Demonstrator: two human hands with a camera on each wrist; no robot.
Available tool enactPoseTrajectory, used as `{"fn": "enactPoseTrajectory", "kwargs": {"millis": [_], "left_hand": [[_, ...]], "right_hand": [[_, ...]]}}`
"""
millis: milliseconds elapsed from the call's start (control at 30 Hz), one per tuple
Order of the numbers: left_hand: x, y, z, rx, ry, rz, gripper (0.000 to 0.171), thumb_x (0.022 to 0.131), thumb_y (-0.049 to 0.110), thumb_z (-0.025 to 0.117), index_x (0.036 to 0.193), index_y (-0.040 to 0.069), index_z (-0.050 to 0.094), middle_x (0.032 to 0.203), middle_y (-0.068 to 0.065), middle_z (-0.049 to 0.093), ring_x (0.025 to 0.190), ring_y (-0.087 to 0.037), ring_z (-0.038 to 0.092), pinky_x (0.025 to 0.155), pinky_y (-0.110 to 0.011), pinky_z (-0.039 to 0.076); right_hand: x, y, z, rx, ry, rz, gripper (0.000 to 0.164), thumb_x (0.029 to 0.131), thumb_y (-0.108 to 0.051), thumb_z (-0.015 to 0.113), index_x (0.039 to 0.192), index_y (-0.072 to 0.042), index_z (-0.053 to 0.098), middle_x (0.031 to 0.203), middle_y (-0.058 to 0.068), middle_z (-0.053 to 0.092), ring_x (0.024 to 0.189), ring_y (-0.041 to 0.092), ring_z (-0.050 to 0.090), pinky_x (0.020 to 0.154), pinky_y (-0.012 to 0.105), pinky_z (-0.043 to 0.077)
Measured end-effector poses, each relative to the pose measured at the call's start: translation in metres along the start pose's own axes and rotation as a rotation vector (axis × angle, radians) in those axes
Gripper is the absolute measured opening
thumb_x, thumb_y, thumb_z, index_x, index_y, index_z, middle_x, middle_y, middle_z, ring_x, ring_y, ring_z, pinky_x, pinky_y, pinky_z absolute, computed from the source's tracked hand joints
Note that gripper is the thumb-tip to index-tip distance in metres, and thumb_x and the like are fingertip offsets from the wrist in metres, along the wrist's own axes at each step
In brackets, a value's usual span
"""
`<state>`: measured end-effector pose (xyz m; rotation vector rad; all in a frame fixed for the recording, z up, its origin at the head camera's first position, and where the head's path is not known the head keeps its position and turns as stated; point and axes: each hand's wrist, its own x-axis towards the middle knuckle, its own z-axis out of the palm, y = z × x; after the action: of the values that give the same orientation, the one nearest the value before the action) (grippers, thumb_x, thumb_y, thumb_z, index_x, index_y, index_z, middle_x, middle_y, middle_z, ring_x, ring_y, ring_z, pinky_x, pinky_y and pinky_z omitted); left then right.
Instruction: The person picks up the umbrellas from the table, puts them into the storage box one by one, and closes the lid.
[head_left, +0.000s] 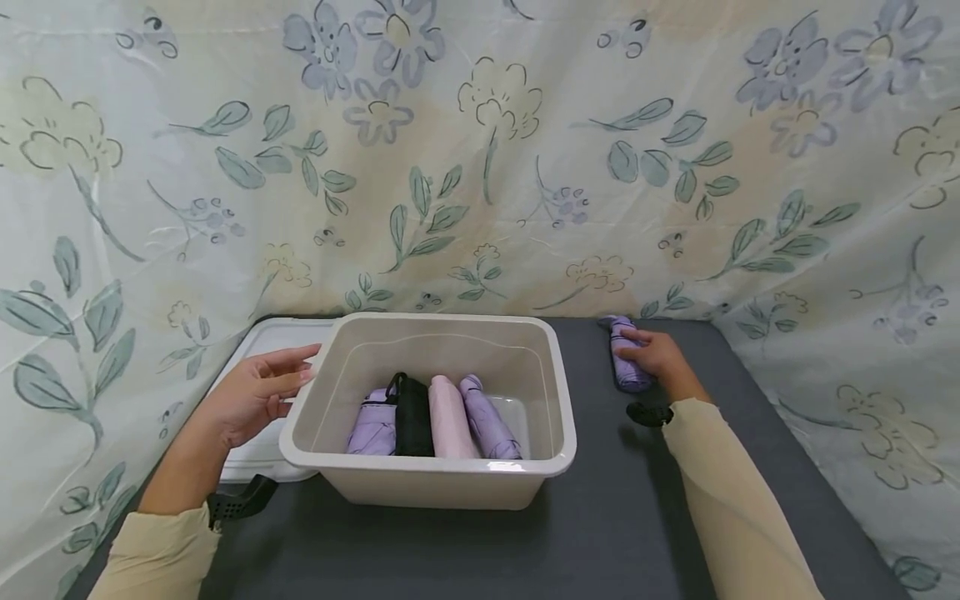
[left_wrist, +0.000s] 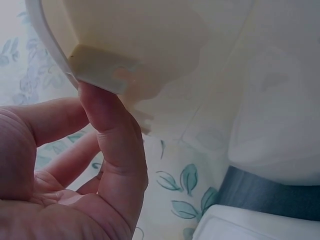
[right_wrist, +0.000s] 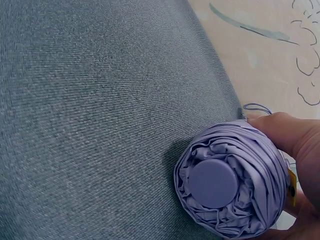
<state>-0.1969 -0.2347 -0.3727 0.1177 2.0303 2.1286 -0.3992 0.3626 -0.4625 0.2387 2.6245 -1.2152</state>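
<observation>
A beige plastic bin [head_left: 442, 487] stands in the middle of the table. Inside it lie, side by side, a purple folded umbrella [head_left: 372, 425], a black folded umbrella [head_left: 412, 417], a pink rolled item [head_left: 452, 419] that looks like another folded umbrella, and a second purple umbrella [head_left: 491, 421]. My left hand [head_left: 251, 396] is at the bin's left end, a fingertip touching the underside of its rim, as the left wrist view shows. Off to the right, my right hand [head_left: 660, 358] grips another purple folded umbrella [right_wrist: 230, 180] between thumb and fingers, close above or on the table; exact contact is unclear.
A white lid [head_left: 258, 450] lies flat on the dark grey table [head_left: 600, 533], partly under the bin's left side. A flower-printed curtain [head_left: 480, 167] hangs behind and along both sides. A dark wrist strap [head_left: 648, 414] is on each arm.
</observation>
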Motion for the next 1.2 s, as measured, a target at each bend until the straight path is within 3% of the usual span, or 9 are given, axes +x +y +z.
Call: {"fn": "enactPoseTrajectory", "kwargs": {"millis": [200,433,733,900,1067,1200], "left_hand": [[-0.001,0.003,0.0,-0.003,-0.001,-0.016,0.033,0.103,0.009,0.061,0.125,0.03,0.074,0.1,0.005,0.074,0.089,-0.013,0.076,0.077,-0.032,0.064],[0.001,0.004,-0.002,0.006,-0.016,-0.017,0.034,0.102,0.008,0.061,0.125,0.03,0.073,0.102,0.006,0.075,0.091,-0.011,0.075,0.077,-0.032,0.064],[0.006,0.002,-0.004,-0.006,-0.018,-0.014,0.035,0.102,0.006,0.06,0.129,0.026,0.072,0.102,0.005,0.074,0.09,-0.01,0.075,0.076,-0.031,0.064],[0.005,0.003,-0.004,0.01,-0.011,-0.035,0.034,0.102,0.009,0.062,0.127,0.03,0.073,0.103,0.007,0.074,0.091,-0.01,0.074,0.078,-0.03,0.063],[0.005,0.002,-0.005,0.022,-0.007,-0.044,0.036,0.102,0.01,0.062,0.131,0.029,0.071,0.103,0.007,0.074,0.092,-0.01,0.074,0.078,-0.031,0.063],[0.005,0.0,-0.006,0.014,-0.005,-0.038,0.036,0.102,0.009,0.061,0.132,0.028,0.071,0.102,0.007,0.073,0.092,-0.01,0.074,0.078,-0.031,0.063]], "right_hand": [[0.0,-0.001,-0.001,0.0,0.004,0.006,0.061,0.102,-0.028,0.063,0.158,-0.021,0.039,0.169,0.026,0.015,0.153,0.047,0.023,0.122,0.062,0.026],[0.005,0.0,-0.003,0.061,-0.008,0.015,0.063,0.101,-0.027,0.065,0.158,-0.021,0.04,0.169,0.024,0.016,0.145,0.043,0.036,0.116,0.056,0.04],[0.0,-0.016,-0.002,-0.088,-0.01,-0.022,0.062,0.099,-0.025,0.064,0.157,-0.018,0.042,0.162,0.033,0.027,0.116,0.038,0.051,0.093,0.047,0.053],[-0.002,-0.021,0.001,-0.102,-0.011,-0.004,0.063,0.098,-0.024,0.064,0.157,-0.018,0.042,0.158,0.034,0.032,0.109,0.036,0.054,0.08,0.041,0.055],[-0.003,-0.021,0.002,-0.128,0.021,0.001,0.062,0.096,-0.027,0.066,0.155,-0.016,0.046,0.157,0.033,0.035,0.109,0.037,0.054,0.077,0.041,0.055],[-0.002,-0.018,0.002,-0.089,0.022,0.004,0.063,0.095,-0.028,0.069,0.153,-0.015,0.05,0.158,0.031,0.035,0.106,0.034,0.053,0.074,0.037,0.053]]}}
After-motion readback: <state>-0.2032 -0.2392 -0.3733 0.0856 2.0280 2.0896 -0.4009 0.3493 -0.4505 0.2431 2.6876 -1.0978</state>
